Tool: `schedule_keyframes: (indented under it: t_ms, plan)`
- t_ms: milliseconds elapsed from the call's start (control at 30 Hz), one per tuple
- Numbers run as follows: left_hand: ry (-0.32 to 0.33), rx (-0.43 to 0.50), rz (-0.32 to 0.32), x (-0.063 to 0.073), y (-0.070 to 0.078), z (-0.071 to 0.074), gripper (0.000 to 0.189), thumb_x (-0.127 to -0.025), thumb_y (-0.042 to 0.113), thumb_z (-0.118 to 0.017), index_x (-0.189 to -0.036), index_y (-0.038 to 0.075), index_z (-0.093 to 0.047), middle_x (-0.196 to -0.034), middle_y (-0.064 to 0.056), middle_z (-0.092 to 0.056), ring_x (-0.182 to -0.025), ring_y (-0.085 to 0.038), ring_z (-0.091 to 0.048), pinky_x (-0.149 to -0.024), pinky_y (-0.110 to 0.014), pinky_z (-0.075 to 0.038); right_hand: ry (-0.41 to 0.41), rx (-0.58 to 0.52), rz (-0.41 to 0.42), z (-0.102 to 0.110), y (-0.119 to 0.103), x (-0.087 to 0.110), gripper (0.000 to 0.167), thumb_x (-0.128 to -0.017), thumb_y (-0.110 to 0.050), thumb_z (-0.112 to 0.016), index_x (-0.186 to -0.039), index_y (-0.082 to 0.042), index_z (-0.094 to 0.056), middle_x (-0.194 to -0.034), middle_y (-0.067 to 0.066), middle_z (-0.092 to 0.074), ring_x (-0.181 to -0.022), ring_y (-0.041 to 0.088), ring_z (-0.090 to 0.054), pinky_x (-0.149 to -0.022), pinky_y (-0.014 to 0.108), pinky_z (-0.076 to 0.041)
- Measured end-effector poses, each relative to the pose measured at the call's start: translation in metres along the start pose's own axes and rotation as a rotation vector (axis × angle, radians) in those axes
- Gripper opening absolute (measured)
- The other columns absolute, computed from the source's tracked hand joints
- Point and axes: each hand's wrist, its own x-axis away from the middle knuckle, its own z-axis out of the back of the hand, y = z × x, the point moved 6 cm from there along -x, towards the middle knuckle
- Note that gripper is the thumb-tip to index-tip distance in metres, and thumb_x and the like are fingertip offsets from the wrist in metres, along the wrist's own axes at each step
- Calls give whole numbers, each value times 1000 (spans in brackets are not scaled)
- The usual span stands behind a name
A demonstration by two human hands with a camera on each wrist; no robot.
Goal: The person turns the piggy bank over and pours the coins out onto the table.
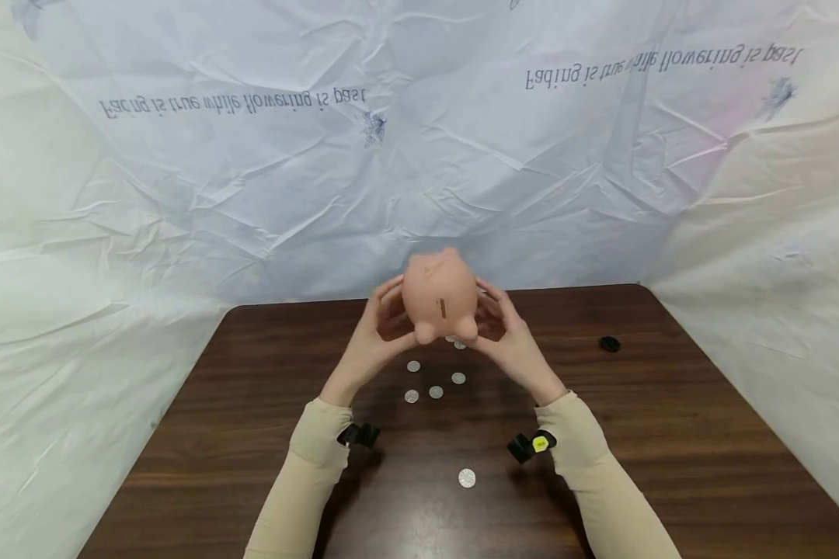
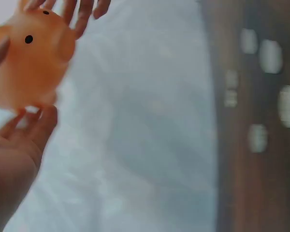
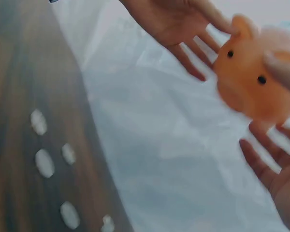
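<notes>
A pinkish-orange piggy bank [image 1: 439,291] is held up above the far part of the table, its coin slot toward the head camera. My left hand [image 1: 374,338] grips one side of it, thumb near an ear and fingers around the back. On the opposite side my right hand [image 1: 513,341] holds it the same way. Both wrist views show the pig's black eyes and snout, with fingers spread about its body. Beneath it, several silver coins [image 1: 436,392] lie on the table, partly hidden by the pig at the back.
The dark wooden table [image 1: 252,435] ends at a white sheet hung behind and at both sides. One coin [image 1: 467,477] lies apart, near the front between the forearms. A small black round object [image 1: 609,343] sits at the right.
</notes>
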Motion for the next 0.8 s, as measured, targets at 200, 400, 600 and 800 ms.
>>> schedule_keyframes:
  t_ms: [200,400,600,800]
  plan:
    - [-15,5,75,2,-6,5,82,-92,8,-75,-158,21,-28,-156,-13,-40,-137,-33,-48,-107,-44,-47,-20,-22,-86,-6,10,-2,81,-95,-13,-73,-160,-20,-26,-153,14,-46,-122,29,-58,-96,35,-54]
    - [26,68,279,6,-41,5,77,-94,15,-75,-156,18,-31,-150,-17,-47,-136,-32,-49,-104,-40,-50,-16,39,-253,-11,33,1,81,-94,-36,-74,-160,-21,-30,-148,12,-52,-125,28,-59,-99,40,-53]
    - [8,-6,-90,6,18,3,87,-90,-1,-75,-157,25,-27,-159,-9,-37,-142,-29,-41,-112,-44,-42,56,-43,182,-4,-19,5,85,-90,6,-72,-160,-20,-31,-151,5,-47,-117,23,-56,-94,31,-51]
    - [44,-5,214,1,-28,-2,77,-93,16,-76,-155,13,-31,-154,-18,-43,-137,-33,-47,-108,-43,-46,40,65,-223,-5,28,-1,73,-96,-37,-72,-156,-14,-38,-141,13,-58,-115,29,-64,-94,38,-55]
